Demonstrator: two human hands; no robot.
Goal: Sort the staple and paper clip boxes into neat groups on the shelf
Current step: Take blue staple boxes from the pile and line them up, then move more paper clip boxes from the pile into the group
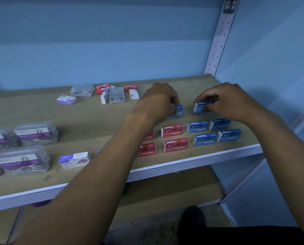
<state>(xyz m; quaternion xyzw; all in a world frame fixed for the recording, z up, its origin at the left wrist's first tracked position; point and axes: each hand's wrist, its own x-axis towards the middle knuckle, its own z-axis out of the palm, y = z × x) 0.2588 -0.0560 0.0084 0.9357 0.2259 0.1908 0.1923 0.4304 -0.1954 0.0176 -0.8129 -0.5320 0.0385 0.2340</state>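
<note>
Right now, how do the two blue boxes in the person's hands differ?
The blue box in the left hand is mostly hidden behind the left hand; only its right end shows. The blue box in the right hand shows its white left end and printed top, pinched by the right hand. The left one sits behind the red staple boxes, the right one behind the blue group. Both are small blue staple boxes.
</note>
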